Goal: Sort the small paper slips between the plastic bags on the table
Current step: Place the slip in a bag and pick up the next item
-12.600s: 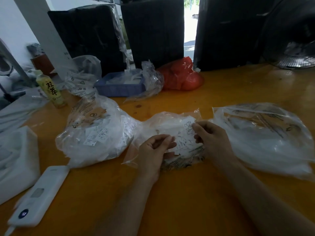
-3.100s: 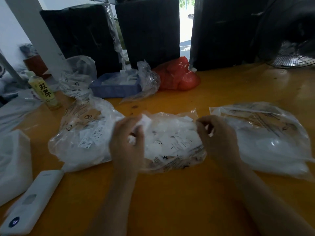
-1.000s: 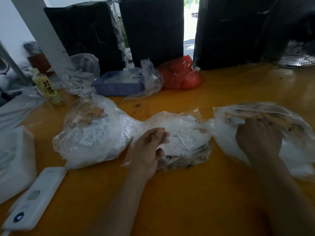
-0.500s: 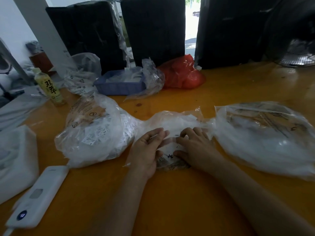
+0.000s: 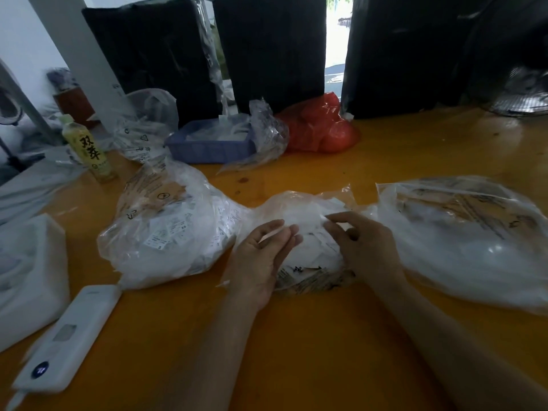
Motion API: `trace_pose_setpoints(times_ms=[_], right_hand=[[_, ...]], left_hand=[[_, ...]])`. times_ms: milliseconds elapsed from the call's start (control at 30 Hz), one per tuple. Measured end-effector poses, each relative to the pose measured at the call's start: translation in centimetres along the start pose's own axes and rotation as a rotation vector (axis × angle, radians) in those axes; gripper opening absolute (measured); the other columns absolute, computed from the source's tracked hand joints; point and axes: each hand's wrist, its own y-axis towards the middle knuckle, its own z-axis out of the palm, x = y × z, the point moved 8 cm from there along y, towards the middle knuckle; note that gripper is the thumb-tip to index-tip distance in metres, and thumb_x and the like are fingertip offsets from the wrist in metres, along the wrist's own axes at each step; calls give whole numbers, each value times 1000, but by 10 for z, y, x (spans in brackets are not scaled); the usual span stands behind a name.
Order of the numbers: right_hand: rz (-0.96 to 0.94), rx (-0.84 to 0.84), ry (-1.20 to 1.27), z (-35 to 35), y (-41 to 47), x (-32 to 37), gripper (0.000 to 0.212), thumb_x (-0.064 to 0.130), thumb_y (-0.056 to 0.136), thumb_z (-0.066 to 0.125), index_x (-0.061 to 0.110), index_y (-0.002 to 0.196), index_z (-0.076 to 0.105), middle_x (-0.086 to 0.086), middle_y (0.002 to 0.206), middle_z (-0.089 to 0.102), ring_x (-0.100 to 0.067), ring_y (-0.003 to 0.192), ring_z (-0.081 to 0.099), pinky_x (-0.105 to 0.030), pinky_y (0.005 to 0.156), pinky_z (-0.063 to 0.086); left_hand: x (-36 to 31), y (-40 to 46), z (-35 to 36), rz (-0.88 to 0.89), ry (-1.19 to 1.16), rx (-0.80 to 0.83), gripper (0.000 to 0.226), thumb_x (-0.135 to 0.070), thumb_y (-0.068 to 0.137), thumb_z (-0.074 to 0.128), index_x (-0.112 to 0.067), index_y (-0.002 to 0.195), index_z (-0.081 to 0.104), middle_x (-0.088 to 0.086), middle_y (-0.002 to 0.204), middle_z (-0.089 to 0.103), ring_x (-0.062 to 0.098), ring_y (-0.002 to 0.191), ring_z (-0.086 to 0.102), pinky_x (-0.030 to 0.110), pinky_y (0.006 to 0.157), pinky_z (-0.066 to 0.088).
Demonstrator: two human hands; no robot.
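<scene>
Right now my left hand (image 5: 264,256) pinches one paper slip (image 5: 271,232) edge-on over the middle bag (image 5: 308,232), while my right hand (image 5: 364,247) curls its fingers into that pile, nearer the right bag (image 5: 462,232) on the desk (image 5: 296,351).

**Orange table, crowded from edge to edge**

The orange table (image 5: 415,149) carries three clear plastic bags in a row: a bulging left bag (image 5: 166,232), a smaller middle bag (image 5: 305,209) and a wide right bag (image 5: 462,232). Behind them sit a blue tray (image 5: 207,148), a crumpled clear bag (image 5: 267,134) and a red bag (image 5: 320,129). On the left stand a green bottle (image 5: 89,149), a white block (image 5: 29,271) and a white handheld device (image 5: 68,336).
</scene>
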Motion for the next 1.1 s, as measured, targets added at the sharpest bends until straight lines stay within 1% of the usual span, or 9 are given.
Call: trace_pose_setpoints(times_ms=[200, 267, 333, 400, 500, 700, 867, 1000, 1100], right_hand=[[34, 17, 205, -4, -1, 4, 27, 54, 93, 59, 34, 102, 74, 20, 80, 74, 4, 66, 70, -11, 51, 48], [6, 25, 165, -5, -1, 7, 19, 50, 93, 62, 35, 99, 73, 26, 81, 71, 10, 77, 68, -8, 63, 50], [-102, 79, 33, -1, -3, 19, 32, 61, 90, 53, 36, 99, 71, 30, 81, 63, 14, 81, 63, -5, 64, 47], [-173, 167, -62, 9, -8, 27, 41, 68, 89, 49, 36, 101, 72, 29, 82, 62, 13, 82, 61, -5, 64, 45], [-226, 210, -134, 21, -11, 29, 23, 49, 93, 62, 31, 95, 75, 24, 79, 65, 5, 78, 62, -5, 61, 44], [-151, 14, -32, 8, -12, 28, 12, 34, 96, 67, 32, 84, 66, 25, 72, 59, 8, 79, 60, -6, 65, 44], [-138, 62, -23, 12, -14, 28, 13, 37, 95, 66, 27, 86, 68, 23, 73, 60, 5, 76, 60, -8, 63, 45], [-171, 76, -97, 10, -8, 27, 9, 36, 94, 69, 27, 93, 68, 22, 81, 61, 0, 75, 58, -12, 62, 43], [-307, 155, -234, 15, -9, 32, 11, 35, 93, 70, 24, 95, 70, 17, 86, 60, -2, 76, 50, -21, 68, 40]], left_hand=[[0, -2, -1, 56, 237, -12, 9, -6, 92, 76, -13, 98, 76, 13, 103, 81, 18, 85, 78, 24, 65, 60], [-1, -3, -1, 90, 364, -17, 11, -13, 90, 81, -24, 88, 81, 7, 99, 82, 13, 81, 75, 24, 61, 56], [-3, -4, 0, 134, 461, -21, 13, -18, 89, 83, -31, 86, 83, 0, 93, 82, 9, 77, 73, 24, 61, 55], [-4, -6, 3, 178, 534, -4, 14, -21, 91, 82, -34, 87, 82, -5, 85, 79, 7, 74, 71, 24, 62, 55], [-3, -6, 3, 175, 543, -7, 11, -24, 90, 82, -35, 92, 84, -9, 80, 76, 5, 70, 66, 24, 64, 54], [1, -8, 13, 92, 343, 54, 17, -32, 83, 81, -31, 100, 85, -5, 106, 80, 5, 88, 71, 21, 65, 55], [1, -6, 11, 91, 287, 14, 20, -15, 98, 70, -26, 89, 84, 1, 108, 81, 9, 91, 74, 22, 63, 56], [-2, -7, 12, 124, 395, 47, 17, -11, 100, 69, -24, 109, 76, -1, 109, 81, 16, 99, 75, 23, 65, 58], [-12, -10, 14, 299, 734, 80, 30, -28, 94, 80, -37, 120, 70, -15, 108, 79, 3, 103, 74, 18, 72, 59]])
